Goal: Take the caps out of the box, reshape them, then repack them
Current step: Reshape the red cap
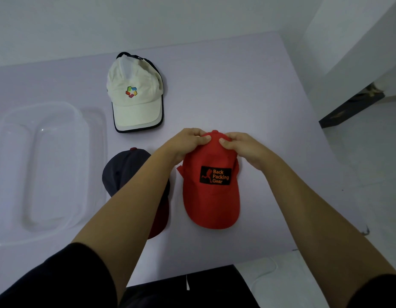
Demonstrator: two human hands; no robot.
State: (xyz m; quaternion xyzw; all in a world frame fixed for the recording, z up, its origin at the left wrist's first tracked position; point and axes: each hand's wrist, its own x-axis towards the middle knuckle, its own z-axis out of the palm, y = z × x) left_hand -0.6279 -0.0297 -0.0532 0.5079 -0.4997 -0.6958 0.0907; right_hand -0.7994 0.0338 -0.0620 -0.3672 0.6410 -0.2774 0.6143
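A red cap [211, 196] with a black "Back Packing Gear" patch lies on the table, brim towards me. My left hand [188, 142] and my right hand [241, 145] both pinch the top of its crown from either side, thumbs on the front. A navy cap [121, 167] with a red button and dark red brim lies to its left, partly hidden under my left forearm. A cream cap [135, 94] with a coloured logo and dark trim lies farther back. The clear plastic box [59, 165] stands at the left with no caps in it.
The pale lilac table [248, 90] meets a white wall at the back and ends in an edge on the right, beyond which the floor and a dark low object [350, 105] show. My dark clothing fills the bottom.
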